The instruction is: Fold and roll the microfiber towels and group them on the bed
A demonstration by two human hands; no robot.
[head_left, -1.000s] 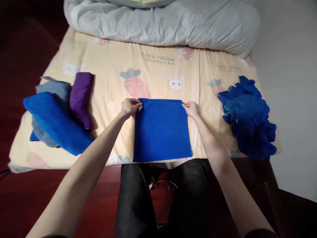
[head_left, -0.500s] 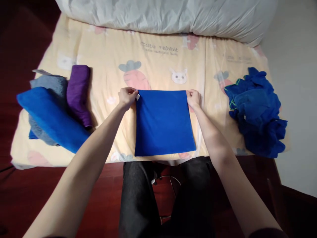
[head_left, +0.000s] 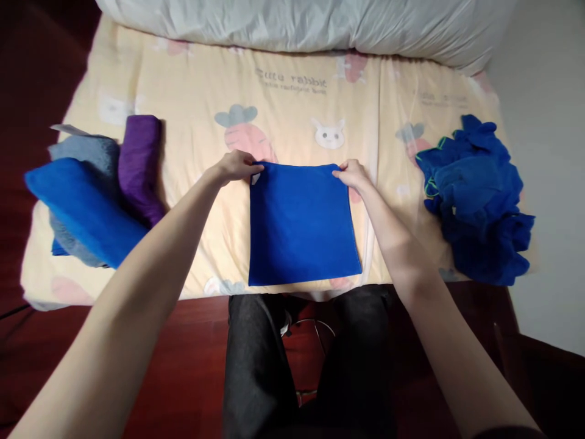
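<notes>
A square blue towel [head_left: 303, 225] lies spread on the patterned bedding [head_left: 192, 122] in front of me, a small white tag at its far left corner. My left hand [head_left: 236, 166] pinches that corner between thumb and fingers. At the far right corner my right hand [head_left: 351, 173] grips the cloth in the same way. The far edge between the two hands looks slightly raised and sags a little. The near edge rests close to the bed's front edge.
Left of me lie a folded blue cloth [head_left: 82, 204], a grey cloth [head_left: 94, 149] and a rolled purple cloth [head_left: 139, 164]. A crumpled blue heap [head_left: 475, 201] sits at the right. Behind is a thick white quilt [head_left: 301, 24]; a wall [head_left: 548, 183] stands right.
The hands have drawn slightly closer together, and the towel's far edge, straight before, now curves a little. Both hands still hold its corners. The view has shifted slightly.
</notes>
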